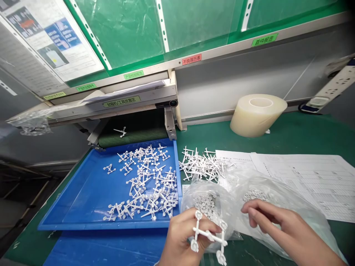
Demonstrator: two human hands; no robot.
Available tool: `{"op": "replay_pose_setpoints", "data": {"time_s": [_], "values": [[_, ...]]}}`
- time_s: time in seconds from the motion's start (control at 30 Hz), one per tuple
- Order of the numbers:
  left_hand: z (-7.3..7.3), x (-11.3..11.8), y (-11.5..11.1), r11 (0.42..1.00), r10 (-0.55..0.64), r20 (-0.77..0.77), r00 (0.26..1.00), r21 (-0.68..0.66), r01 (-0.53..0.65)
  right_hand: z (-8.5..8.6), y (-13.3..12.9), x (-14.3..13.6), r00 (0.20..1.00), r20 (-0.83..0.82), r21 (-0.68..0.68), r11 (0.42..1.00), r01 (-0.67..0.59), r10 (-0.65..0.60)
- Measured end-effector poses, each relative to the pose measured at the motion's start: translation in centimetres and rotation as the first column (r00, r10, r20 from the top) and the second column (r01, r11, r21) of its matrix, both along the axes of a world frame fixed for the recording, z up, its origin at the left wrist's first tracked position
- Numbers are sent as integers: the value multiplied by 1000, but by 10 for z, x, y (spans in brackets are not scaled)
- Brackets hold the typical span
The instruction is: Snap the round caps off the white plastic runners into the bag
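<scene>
My left hand (184, 236) is closed on a white plastic sprue (206, 233) with small round parts at its ends, at the front of the table. To its right, my right hand (280, 225) has its fingers curled and its thumb close to the index finger; whatever may be between them is hidden. Beneath and just beyond it spreads a clear plastic bag (310, 229) with small white-grey parts (253, 194) inside. Behind my left hand stands another clear bag (190, 195), which holds many small round parts (205, 203).
A blue tray (80, 195) with many sprues lies left, below a conveyor belt (133, 127) carrying one sprue. Bare white sticks (202, 164) are heaped right of the tray. Paper sheets (310, 177), a large tape roll (256, 118) and a power strip (332, 87) are at right.
</scene>
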State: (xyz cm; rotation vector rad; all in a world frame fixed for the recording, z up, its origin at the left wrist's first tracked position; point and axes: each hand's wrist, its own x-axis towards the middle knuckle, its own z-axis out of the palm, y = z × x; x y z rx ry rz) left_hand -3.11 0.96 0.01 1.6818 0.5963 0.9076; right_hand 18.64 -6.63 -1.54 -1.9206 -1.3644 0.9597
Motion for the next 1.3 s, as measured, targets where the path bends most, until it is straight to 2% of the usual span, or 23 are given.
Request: {"op": "replay_pose_setpoints", "data": {"time_s": [0.13,0.3,0.4,0.53,0.6,0.63,0.67,0.7,0.77,0.8,0.83,0.87,0.93,0.97,1.0,1.03,1.07,1.13,1.17,1.2,1.23,1.3], "values": [[1,1,-1,999,-51,16,999,4,51,28,3,-21,942,-324,59,996,-69,85],[2,1,0,991,-92,-48,995,91,96,46,14,-37,783,-607,18,987,-160,138],[-1,0,0,985,-84,-88,993,144,96,47,19,-44,692,-715,-30,985,-169,97],[-7,-2,-1,968,-49,-137,989,238,81,34,24,-47,456,-888,-70,964,-257,57],[-8,-2,-1,959,-30,-146,989,274,70,28,25,-47,391,-919,-68,957,-283,51],[-9,-2,0,959,-24,-146,989,277,64,26,24,-47,411,-910,-67,961,-268,51],[-9,-2,0,961,-22,-145,989,268,61,25,23,-47,476,-878,-58,972,-228,59],[-9,-1,0,966,-26,-143,989,252,61,25,21,-47,582,-809,-27,985,-170,78],[-10,0,1,975,-38,-135,990,214,66,25,15,-48,825,-552,132,990,-55,120],[-11,1,1,979,-35,-133,991,194,61,24,12,-48,913,-386,251,967,-35,133],[-12,1,0,983,-28,-133,991,174,51,23,10,-48,964,-228,367,929,-47,139],[-13,2,0,987,-18,-128,992,153,37,22,7,-49,984,-104,463,883,-79,143],[-14,1,-1,995,2,-126,992,102,11,18,5,-48,991,-6,557,824,-107,132],[-14,1,-1,997,11,-132,991,77,-1,16,6,-47,992,-35,546,834,-79,117],[-13,0,-2,998,21,-142,990,55,-13,15,6,-47,987,-124,495,869,-26,100],[-12,0,-2,999,31,-156,987,36,-26,13,8,-47,959,-269,410,911,33,87],[-11,-1,-1,999,47,-172,984,22,-44,12,9,-47,891,-446,299,952,60,84],[-8,-2,-1,997,76,-196,978,21,-73,10,12,-50,641,-763,94,995,-20,84],[-6,-1,-1,996,86,-203,976,27,-82,9,12,-53,516,-853,44,995,-85,81],[-5,-1,-1,996,93,-208,974,36,-87,8,13,-56,431,-899,17,990,-143,78],[-5,0,-1,995,98,-215,972,48,-89,6,13,-58,393,-916,0,983,-184,74],[-5,2,-2,993,108,-228,968,65,-95,4,14,-63,404,-912,-29,973,-227,67]]}}
